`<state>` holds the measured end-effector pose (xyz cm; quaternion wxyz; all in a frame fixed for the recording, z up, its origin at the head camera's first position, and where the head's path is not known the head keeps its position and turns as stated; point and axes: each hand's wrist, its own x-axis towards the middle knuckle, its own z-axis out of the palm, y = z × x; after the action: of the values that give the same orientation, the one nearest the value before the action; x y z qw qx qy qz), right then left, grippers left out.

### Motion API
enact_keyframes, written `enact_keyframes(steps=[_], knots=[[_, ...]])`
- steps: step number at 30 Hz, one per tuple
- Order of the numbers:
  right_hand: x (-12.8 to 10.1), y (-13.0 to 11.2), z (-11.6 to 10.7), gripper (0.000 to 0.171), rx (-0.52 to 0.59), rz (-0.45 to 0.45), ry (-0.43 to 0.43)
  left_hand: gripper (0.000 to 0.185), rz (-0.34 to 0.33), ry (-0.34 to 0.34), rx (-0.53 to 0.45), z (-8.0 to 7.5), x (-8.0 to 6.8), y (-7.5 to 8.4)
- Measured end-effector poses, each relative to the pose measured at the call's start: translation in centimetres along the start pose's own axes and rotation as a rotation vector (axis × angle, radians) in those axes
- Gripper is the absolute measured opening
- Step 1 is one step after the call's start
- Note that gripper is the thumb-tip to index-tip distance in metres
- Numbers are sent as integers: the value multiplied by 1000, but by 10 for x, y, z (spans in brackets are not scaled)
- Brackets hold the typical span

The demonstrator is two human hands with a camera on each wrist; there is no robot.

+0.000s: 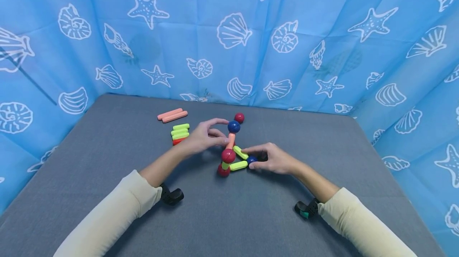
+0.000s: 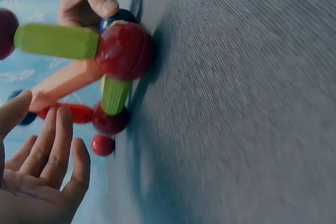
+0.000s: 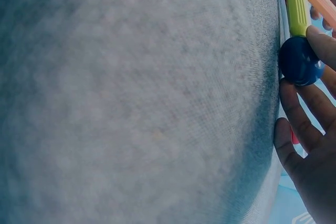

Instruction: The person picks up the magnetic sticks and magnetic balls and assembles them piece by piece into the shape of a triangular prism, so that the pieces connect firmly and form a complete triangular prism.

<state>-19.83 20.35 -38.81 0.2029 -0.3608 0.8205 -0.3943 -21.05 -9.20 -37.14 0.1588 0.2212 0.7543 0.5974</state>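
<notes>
A small frame of rods and balls stands mid-table. A red ball (image 1: 228, 155) joins two green rods (image 1: 238, 165) and an orange rod (image 1: 230, 140) that rises to a blue ball (image 1: 234, 126). My left hand (image 1: 223, 131) is open around the orange rod, thumb by the upper blue ball and fingertips close to the rod; in the left wrist view its fingers (image 2: 52, 145) lie straight and hold nothing. My right hand (image 1: 256, 157) pinches the lower blue ball (image 1: 252, 159) at the frame's right corner, thumb on top of the ball (image 3: 299, 61).
A loose red ball (image 1: 239, 118) lies just behind the frame. Two pink rods (image 1: 172, 115) and a stack of green rods (image 1: 180, 131) over a red one lie to the left. The grey table (image 1: 107, 149) is walled by blue seashell cloth (image 1: 287, 30).
</notes>
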Motion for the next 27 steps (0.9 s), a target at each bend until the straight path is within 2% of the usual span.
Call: enact_keyframes(steps=[4,7,11,14,19,23,27], knots=[[0,1,0,50,-4,-4,0,48,57,17,65,-19,-12,-3],[0,1,0,50,-10,-8,1,40,82,80,160,-41,-23,-9],[1,1,0,50,-16,-6,5,36,84,172,287,-67,-35,-20],[0,1,0,50,-18,-6,6,35,76,199,372,-80,-43,-27],[-1,2,0,51,-11,-10,3,39,53,165,502,-89,-56,-36],[-1,1,0,51,-7,-14,2,41,38,143,537,-92,-64,-40],[-1,1,0,51,-8,-21,2,40,-16,136,567,-93,-67,-45]])
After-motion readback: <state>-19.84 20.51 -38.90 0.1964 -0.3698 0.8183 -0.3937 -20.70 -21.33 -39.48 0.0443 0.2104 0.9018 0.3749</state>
